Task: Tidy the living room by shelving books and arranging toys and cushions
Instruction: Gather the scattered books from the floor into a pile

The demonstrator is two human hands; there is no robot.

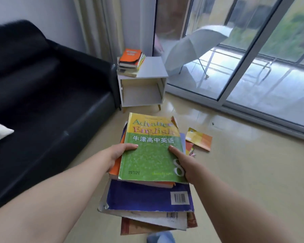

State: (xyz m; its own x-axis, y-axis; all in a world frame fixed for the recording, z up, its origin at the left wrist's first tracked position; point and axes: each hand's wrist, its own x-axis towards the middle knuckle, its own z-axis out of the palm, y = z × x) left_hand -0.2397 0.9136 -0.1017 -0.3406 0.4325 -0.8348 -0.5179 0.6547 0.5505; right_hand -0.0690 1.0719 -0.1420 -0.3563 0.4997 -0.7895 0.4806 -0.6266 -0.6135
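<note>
- Head view, centre of the frame: the left hand and right hand each clamp one side of the stack of books. Both thumbs lie flat on the green textbook on top, and the fingers beneath are hidden.
- The stack is fanned out. The blue book and those under it jut towards the bottom of the frame, so squaring the edges first looks wise, or a lower one may slide out.
- Upper centre: the white shelf unit beside the black sofa has 1 open cubby, and a smaller pile of books sits on its top at the left.
- Best handling, as I judge it: keep the stack level, lower it to the cubby mouth and slide it in flat.
- Right of centre: loose booklets lie on the floor, not yet collected.
</note>
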